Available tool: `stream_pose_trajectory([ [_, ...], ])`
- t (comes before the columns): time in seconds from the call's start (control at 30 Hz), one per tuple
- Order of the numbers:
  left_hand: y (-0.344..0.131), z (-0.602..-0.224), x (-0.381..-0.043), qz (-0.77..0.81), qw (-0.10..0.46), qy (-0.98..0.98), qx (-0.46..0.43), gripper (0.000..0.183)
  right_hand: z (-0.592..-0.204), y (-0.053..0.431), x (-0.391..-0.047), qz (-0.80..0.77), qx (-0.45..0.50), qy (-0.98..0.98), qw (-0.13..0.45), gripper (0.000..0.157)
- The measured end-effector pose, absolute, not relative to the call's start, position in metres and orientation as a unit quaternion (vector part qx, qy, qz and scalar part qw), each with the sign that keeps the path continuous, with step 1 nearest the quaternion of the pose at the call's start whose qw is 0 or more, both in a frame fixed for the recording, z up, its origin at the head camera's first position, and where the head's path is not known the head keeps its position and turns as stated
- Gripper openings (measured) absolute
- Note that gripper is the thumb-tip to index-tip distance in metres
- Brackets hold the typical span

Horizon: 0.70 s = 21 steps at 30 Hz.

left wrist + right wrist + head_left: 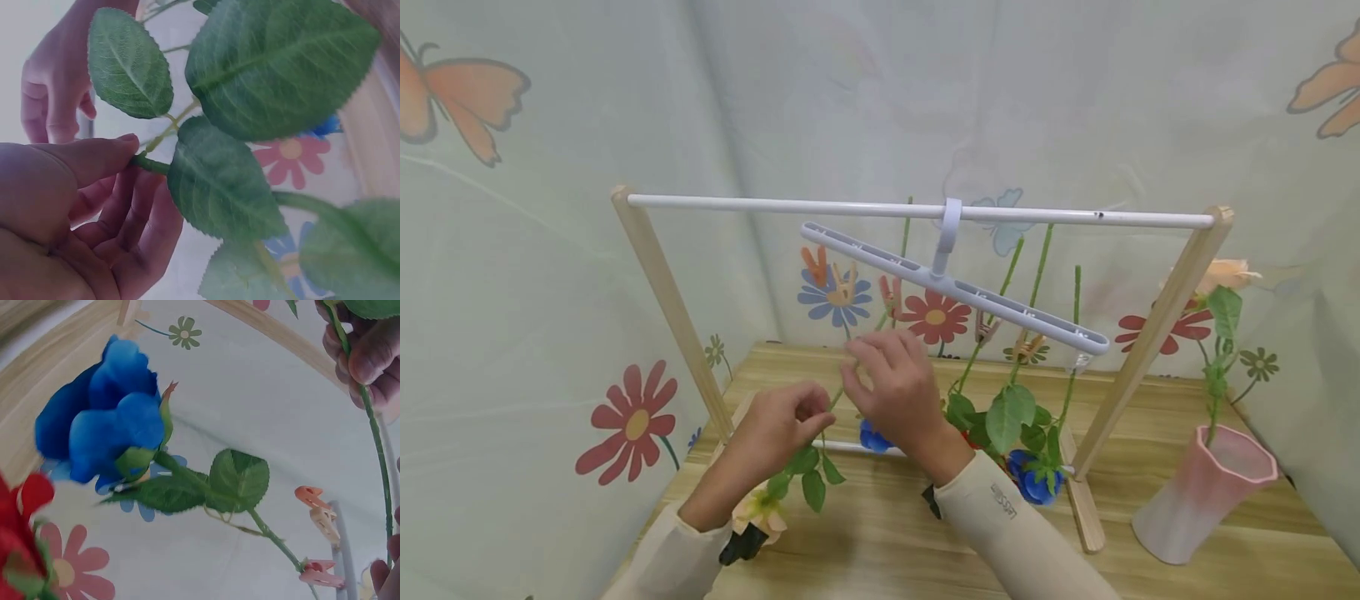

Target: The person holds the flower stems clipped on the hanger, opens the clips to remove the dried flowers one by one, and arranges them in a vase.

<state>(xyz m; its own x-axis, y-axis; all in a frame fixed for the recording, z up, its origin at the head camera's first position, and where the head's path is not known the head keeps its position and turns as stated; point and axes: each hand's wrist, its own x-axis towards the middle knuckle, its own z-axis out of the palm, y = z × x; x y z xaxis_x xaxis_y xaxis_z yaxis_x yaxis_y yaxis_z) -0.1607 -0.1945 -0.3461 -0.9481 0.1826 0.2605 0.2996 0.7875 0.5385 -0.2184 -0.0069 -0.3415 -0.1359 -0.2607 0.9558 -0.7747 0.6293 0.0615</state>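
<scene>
Pinching the thin green stem [836, 402] of a pale peach flower [766, 510], the left hand [772, 427] is positioned near the left side of a rack; its grip is clamped on the stem between thumb and fingers. The flower is held head down below this hand, low at the front left of the light wood-grain tabletop [865, 533], with serrated green leaves [813, 490] just under the fingers. The right hand [898, 387] is located at the upper part of the same stem, fingers bent — whether its grip is together on the stem or slightly apart cannot be told.

The rack has light wooden posts [666, 304] joined by a round white rod [730, 203]. A pale grey plastic hanger [865, 254] hooks over the rod, tilted down toward its right end. Small clips line its underside, including an orange clip [815, 265], a beige clip [844, 283] and a white clip [1078, 362]. A pink clip [319, 573] secures the stem of a bright blue fabric-like flower [106, 419]; a red flower [25, 531] is near it.

On the right, a pink-to-white fluted vase [1183, 500] holds one upright peach bloom [1228, 273].
</scene>
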Motion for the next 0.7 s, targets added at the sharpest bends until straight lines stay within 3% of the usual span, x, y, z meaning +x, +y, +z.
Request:
stream_pose_trajectory([
  [0.23, -0.182, -0.331, -0.154, -0.244, 0.161, -0.942, -0.168, 0.013, -0.342, 0.006, -0.204, 0.146, 0.356, -0.728, 0.568, 0.018],
  [0.7, -0.162, -0.323, -0.146, -0.101, 0.292, -0.931, -0.195, 0.009, -0.35, 0.016, -0.186, 0.101, 0.344, -0.783, 0.508, 0.022],
])
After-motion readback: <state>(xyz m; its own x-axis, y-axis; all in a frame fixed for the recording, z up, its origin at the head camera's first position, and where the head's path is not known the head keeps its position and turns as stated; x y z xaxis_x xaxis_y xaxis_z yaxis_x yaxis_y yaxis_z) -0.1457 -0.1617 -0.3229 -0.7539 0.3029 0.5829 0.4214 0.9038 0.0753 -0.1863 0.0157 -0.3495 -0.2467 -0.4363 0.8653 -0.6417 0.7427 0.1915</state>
